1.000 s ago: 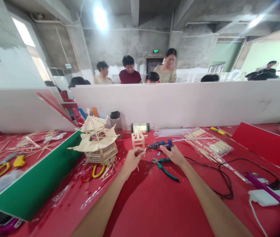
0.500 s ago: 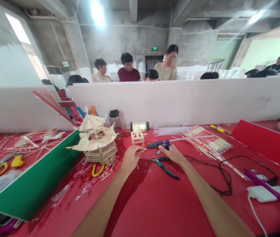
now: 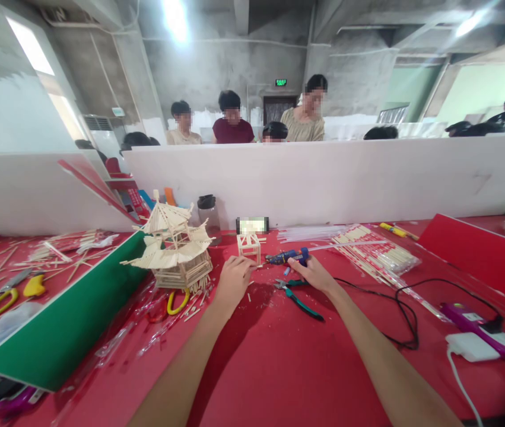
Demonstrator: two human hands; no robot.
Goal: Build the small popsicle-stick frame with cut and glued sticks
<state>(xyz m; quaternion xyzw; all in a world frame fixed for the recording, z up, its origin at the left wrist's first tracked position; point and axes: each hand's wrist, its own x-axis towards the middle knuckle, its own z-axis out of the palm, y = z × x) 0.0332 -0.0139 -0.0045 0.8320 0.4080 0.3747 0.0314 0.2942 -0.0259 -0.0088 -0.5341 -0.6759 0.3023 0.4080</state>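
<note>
My left hand (image 3: 233,277) is curled in a pinch just below a small open frame of wooden sticks (image 3: 249,245); a thin stick seems to sit between its fingertips. My right hand (image 3: 313,273) rests closed on the blue glue gun (image 3: 286,257), which lies on the red table with its nozzle pointing left toward the frame. Green-handled pliers (image 3: 299,295) lie just below and between my hands. A finished pagoda of sticks (image 3: 172,249) stands to the left.
A black cord (image 3: 406,314) runs right to a white adapter (image 3: 470,346) and a purple tool (image 3: 470,317). Stick bundles (image 3: 379,255) lie at right, a green board (image 3: 60,320) and yellow scissors (image 3: 3,295) at left. Several people stand behind the white partition (image 3: 345,181).
Both hands have edged up toward the small stick frame; the left hand's fingers have closed tighter. The view shifted slightly.
</note>
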